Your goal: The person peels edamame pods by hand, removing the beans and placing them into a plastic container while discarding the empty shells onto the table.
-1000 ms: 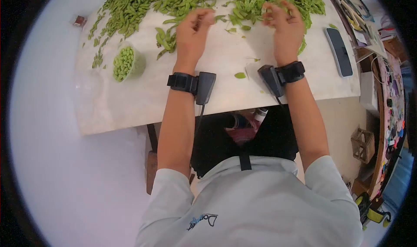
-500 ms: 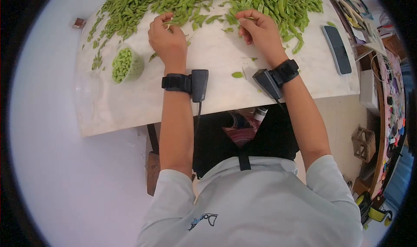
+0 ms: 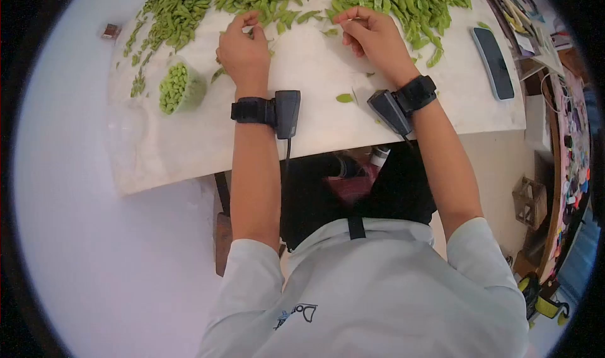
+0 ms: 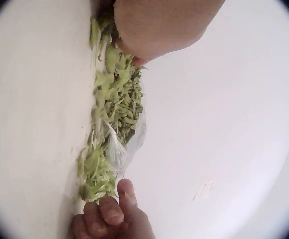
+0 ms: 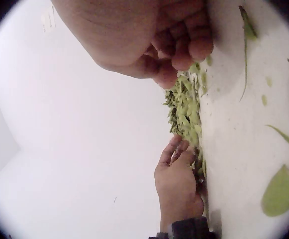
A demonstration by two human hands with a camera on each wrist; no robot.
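My left hand [image 3: 244, 54] hovers over the near edge of the green soybean pods [image 3: 183, 17], fingers bent toward the thumb. Green shows beside those fingertips, but I cannot tell whether a pod is between them. To its left stands a clear plastic cup [image 3: 196, 92] with shelled green beans [image 3: 171, 90]. My right hand [image 3: 378, 43] is above the white table in front of the lighter, flatter pods [image 3: 403, 8], its fingers loosely bent. In the left wrist view, its thumb [image 4: 126, 191] stands apart from the curled fingers, with nothing between them.
A clear plastic bag [image 4: 117, 152] lies among the pods. A phone [image 3: 493, 63] rests near the right edge of the white table [image 3: 189, 150]. A loose leaf [image 3: 344, 98] lies between the forearms. A cluttered shelf [image 3: 567, 162] stands at the right.
From over the pods, my left hand came left and nearer, and my right hand came left off the lighter pile. Over the last half second both hands have stayed nearly still.
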